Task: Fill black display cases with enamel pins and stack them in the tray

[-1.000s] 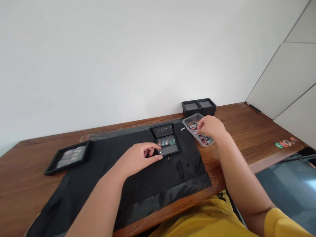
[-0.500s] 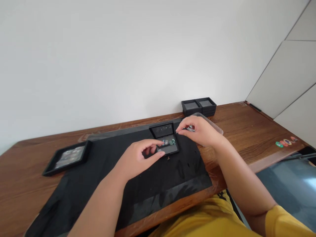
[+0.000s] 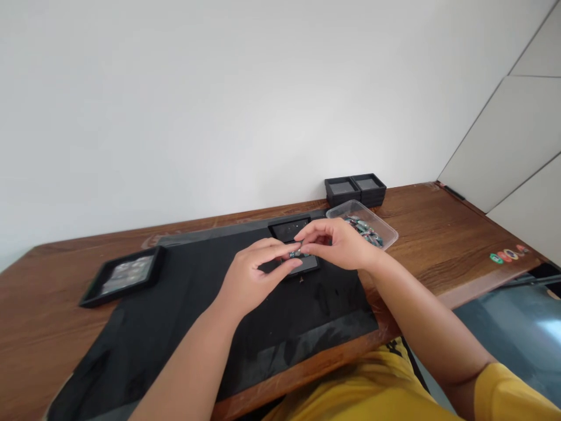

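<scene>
A small black case (image 3: 310,266) lies on the black mat, its lid (image 3: 287,229) tilted up at the back. Over it, my left hand (image 3: 258,272) has thumb and index finger around a small green-and-silver piece (image 3: 294,254), whose exact kind is too small to tell. My right hand (image 3: 335,242) meets it from the other side, thumb and fingertips pinched on a tiny part at the same spot. The fingers hide much of the case's inside. A tiny brownish bit (image 3: 301,279) lies on the mat just in front of the case.
A clear plastic tub (image 3: 392,238) of similar small pieces stands behind my right hand. Stacked black trays (image 3: 355,190) sit against the wall. At left, a black tray (image 3: 160,263) holds small silvery items. The black mat (image 3: 184,316) covers the wooden table (image 3: 438,245).
My right hand has moved left and down from beside the lid to meet my left fingertips. My left hand has shifted slightly right. More of the plastic tub now shows.
</scene>
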The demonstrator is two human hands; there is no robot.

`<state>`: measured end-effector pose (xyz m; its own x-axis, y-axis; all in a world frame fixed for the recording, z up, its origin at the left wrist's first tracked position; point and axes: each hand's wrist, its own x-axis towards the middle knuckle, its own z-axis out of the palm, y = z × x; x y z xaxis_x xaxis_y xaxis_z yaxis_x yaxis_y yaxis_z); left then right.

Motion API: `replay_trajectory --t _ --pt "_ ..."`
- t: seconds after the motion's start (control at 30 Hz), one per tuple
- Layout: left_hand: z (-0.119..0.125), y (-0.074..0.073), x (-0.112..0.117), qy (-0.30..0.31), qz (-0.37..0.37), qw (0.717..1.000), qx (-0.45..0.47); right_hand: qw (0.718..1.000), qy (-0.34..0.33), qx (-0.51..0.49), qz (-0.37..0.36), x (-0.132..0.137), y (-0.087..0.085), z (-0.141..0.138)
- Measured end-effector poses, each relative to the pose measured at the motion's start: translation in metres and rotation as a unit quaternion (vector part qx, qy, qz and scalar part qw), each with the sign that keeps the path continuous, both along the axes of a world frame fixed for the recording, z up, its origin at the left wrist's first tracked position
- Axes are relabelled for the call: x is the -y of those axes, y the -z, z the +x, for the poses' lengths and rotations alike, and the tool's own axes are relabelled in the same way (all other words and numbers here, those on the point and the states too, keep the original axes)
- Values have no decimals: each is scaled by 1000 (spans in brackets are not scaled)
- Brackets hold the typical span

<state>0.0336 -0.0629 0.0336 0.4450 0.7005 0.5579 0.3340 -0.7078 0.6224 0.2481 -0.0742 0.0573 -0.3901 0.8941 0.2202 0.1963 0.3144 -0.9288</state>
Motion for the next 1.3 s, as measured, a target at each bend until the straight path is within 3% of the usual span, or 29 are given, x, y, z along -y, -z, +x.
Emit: replay_trajectory --t 0.4,0.67,1.17,1.3 --pt "2 0 2 25 -31 998 47 995 -92 -38 -26 3 0 1" --pt "2 2 1 32 -7 999 26 996 -86 3 -16 4 1 0" --pt "1 -2 3 -14 49 998 -27 994 -69 -43 -69 0 14 -5" --pt "0 -1 0 -19 24 999 -40 999 -31 18 -26 3 6 -2"
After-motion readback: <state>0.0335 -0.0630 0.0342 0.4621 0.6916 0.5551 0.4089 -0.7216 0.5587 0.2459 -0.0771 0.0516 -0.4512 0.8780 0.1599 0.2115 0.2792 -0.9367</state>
